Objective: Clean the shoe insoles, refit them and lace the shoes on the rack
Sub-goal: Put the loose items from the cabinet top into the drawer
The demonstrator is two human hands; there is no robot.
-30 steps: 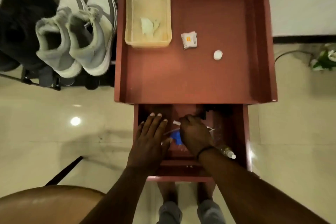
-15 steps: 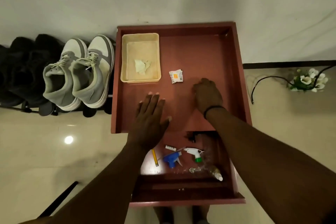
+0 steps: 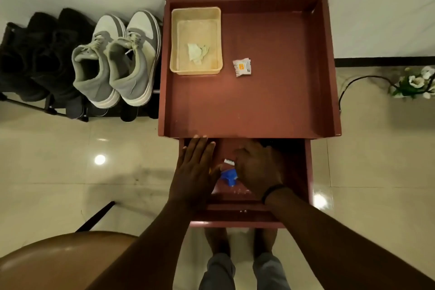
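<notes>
Both hands in the open reddish-brown drawer (image 3: 303,172): left hand (image 3: 196,170) flat, fingers straight; right hand (image 3: 257,168) curled over the blue spray bottle (image 3: 228,176), grip unclear. Grey-and-white sneakers (image 3: 117,61) wait far left on the rack. A blind fumble could knock bottles over.

Both arms are bare from the hands up to where they leave the picture, with no sleeve showing. The left hand (image 3: 194,172) wears nothing at the wrist, while the right hand (image 3: 257,168) has a thin dark band (image 3: 273,192) round its wrist, plain and without visible markings. Lower down, grey trouser legs (image 3: 217,271) with bunched hems end above two bare feet (image 3: 217,240).
</notes>
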